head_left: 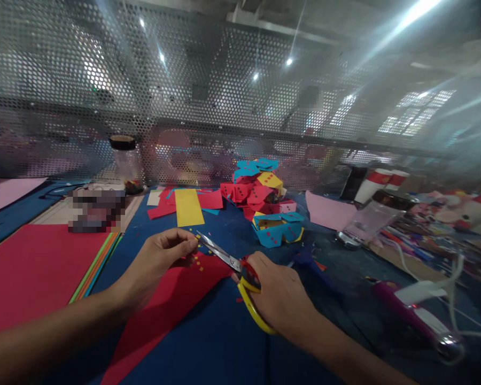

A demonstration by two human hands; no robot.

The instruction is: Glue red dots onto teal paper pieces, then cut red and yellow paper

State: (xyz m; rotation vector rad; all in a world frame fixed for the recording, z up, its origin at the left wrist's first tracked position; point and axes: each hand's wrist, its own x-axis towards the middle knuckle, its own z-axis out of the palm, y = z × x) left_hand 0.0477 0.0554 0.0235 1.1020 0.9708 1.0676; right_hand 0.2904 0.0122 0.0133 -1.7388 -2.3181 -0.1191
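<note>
My right hand grips a pair of scissors with red and yellow handles, its blades pointing up and left. At the blade tips, my left hand is closed with thumb and forefinger pinched; whatever lies between them is too small to make out. Beneath both hands, a large red paper sheet lies slanted on the blue tabletop. Several tiny yellow paper bits are scattered on the red sheet and just beyond it. A yellow paper strip rests behind my left hand.
Paper shapes with dots are heaped at the back, and a blue one sits in front. Stacked coloured paper lies left. A jar stands behind; another jar is tilted at right. A purple tool lies nearby.
</note>
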